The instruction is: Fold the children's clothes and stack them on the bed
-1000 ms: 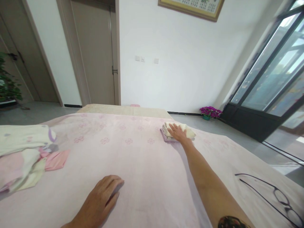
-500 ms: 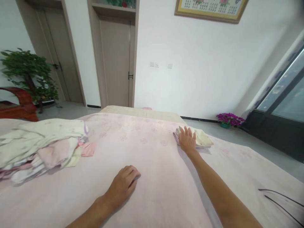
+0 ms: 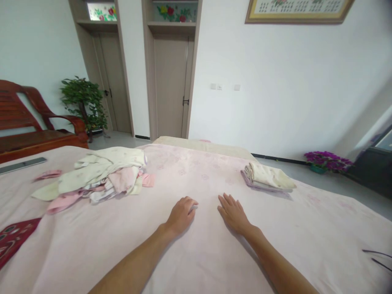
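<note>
My left hand [image 3: 182, 215] is above or on the pink sheet [image 3: 208, 253], its fingers loosely bent with a gap to the thumb and nothing held. Across from it, my right hand [image 3: 233, 213] is open, palm down, with fingers stretched forward over the sheet. Beyond the right hand lies a small stack of folded clothes [image 3: 271, 176], cream on top and mauve beneath; the hand is apart from it. To the left, a loose heap of clothes [image 3: 104, 169] in cream, white and pink lies crumpled.
A dark flat device [image 3: 23, 165] lies at the sheet's far left, with a dark red printed item [image 3: 18, 239] nearer. Thin dark eyeglass-like arms [image 3: 378, 253] show at right. Beyond stand a wooden bench [image 3: 39, 118], a green plant [image 3: 84, 100] and purple flowers [image 3: 327, 160].
My right hand has left the folded stack and come back towards the middle, near my left hand. The view has turned left, showing more of the bench and the red item.
</note>
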`<state>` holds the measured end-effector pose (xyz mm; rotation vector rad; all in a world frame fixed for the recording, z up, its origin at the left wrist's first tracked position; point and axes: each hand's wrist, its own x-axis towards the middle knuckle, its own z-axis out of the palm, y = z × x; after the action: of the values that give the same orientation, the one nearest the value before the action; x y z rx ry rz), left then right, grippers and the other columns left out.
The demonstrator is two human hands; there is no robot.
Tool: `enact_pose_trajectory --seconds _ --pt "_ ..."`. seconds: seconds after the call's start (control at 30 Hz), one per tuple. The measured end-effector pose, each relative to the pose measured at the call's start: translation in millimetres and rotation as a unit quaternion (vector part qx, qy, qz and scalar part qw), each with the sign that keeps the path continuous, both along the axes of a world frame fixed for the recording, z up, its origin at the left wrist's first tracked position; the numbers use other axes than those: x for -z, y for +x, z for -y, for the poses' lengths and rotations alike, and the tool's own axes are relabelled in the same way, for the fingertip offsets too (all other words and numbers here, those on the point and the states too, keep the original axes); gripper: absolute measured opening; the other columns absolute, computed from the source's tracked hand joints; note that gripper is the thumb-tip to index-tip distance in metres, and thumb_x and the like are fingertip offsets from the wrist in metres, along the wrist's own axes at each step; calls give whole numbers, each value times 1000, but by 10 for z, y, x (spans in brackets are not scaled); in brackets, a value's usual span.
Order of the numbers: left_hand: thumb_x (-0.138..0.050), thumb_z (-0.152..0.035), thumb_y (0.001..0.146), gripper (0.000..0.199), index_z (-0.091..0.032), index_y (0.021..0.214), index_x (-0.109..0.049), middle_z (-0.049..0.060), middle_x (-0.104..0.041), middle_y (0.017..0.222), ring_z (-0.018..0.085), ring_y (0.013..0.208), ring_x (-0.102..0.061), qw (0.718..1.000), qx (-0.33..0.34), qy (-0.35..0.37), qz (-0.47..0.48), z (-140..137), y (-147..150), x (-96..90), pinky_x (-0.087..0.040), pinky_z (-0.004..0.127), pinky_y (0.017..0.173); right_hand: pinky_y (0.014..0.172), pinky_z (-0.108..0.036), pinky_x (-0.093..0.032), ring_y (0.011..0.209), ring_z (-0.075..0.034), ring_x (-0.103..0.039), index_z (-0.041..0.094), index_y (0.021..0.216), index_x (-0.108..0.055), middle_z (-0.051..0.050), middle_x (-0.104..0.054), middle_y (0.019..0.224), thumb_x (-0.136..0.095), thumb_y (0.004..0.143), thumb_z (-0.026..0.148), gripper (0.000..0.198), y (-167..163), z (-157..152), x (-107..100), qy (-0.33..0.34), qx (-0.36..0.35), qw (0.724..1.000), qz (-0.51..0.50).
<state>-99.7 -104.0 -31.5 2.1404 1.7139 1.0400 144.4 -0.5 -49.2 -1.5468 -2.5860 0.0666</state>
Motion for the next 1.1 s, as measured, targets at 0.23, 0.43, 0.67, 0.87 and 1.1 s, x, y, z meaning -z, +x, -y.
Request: enact_pose_trajectory --seconds 0.23,0.43,0.67,0.87,1.1 --pt "-49 -7 81 31 -17 106 -65 8 -66 109 20 107 -60 996 -88 12 25 -9 -392 72 -44 36 99 117 -50 -17 146 -28 -26 22 148 -43 -7 -36 156 -32 99 43 54 -5 235 55 52 9 999 -12" --pt "-48 -7 83 31 -19 105 -65 7 -67 110 21 109 -61 981 -172 79 41 32 -900 92 -45 39 101 117 -47 -21 144 -26 -31 24 144 -48 -6 -42 153 -35 97 42 52 12 232 -17 45 12 998 -34" --pt "-44 -12 85 34 -19 114 -62 10 -62 119 25 122 -53 901 -355 246 39 132 -1657 -76 -40 42 108 117 -45 -23 142 -25 -35 24 140 -52 -6 -45 150 -35 97 42 50 44 213 -4 53 9 997 -54" --pt "-49 -20 87 43 -13 129 -55 16 -49 140 30 134 -42 838 -467 281 6 319 -2273 -231 -31 46 115 117 -44 -22 142 -25 -35 24 140 -53 -5 -45 150 -36 97 42 50 59 186 -1 46 6 997 -59" --pt "-49 -33 92 59 2 139 -40 25 -46 141 36 131 -44 869 -473 144 -17 425 -2667 -257 -34 48 110 118 -44 -23 141 -25 -36 23 140 -54 -5 -46 150 -37 96 42 50 59 192 -20 45 3 997 -65"
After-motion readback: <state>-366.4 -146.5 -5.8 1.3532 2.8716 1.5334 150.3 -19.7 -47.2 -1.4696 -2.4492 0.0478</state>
